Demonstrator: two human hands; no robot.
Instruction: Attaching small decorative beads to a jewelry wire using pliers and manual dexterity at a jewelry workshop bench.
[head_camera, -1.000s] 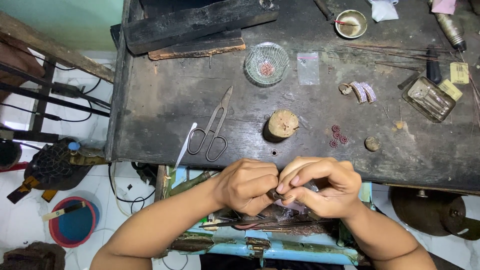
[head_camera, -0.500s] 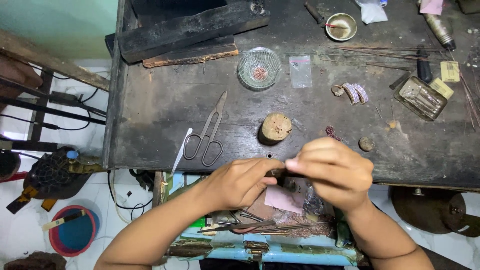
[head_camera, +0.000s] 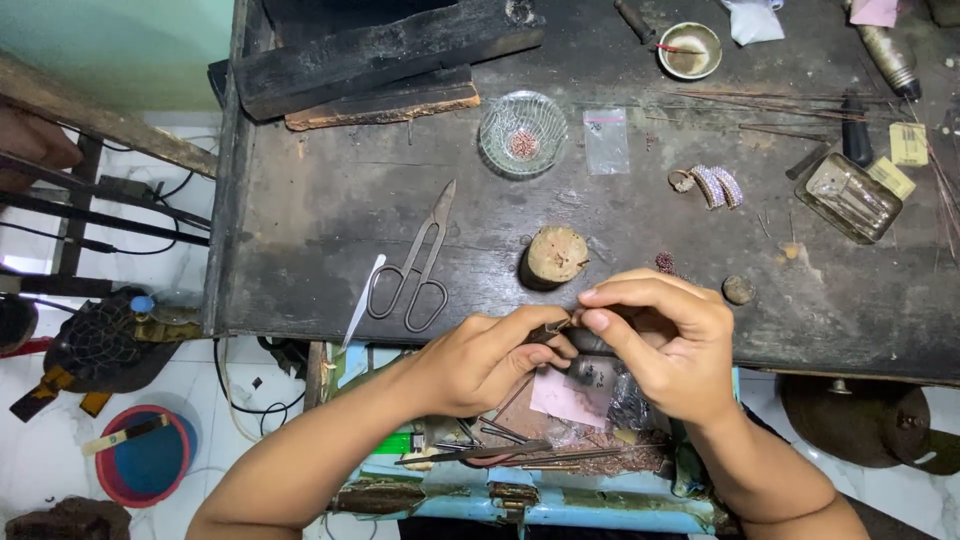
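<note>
Fingers (head_camera: 600, 322) of both hands lower now, nearer the wooden stump (head_camera: 553, 256)

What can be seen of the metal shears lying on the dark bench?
The shears are bare grey metal with two long loop handles and narrow blades closed to a point. They lie flat on the worn dark bench, loops toward the near edge, tip pointing away and to the right. Thin pale tweezers lie just beside the loops; whether they touch is unclear. Neither hand touches the shears; the left hand is the closer one.
</note>
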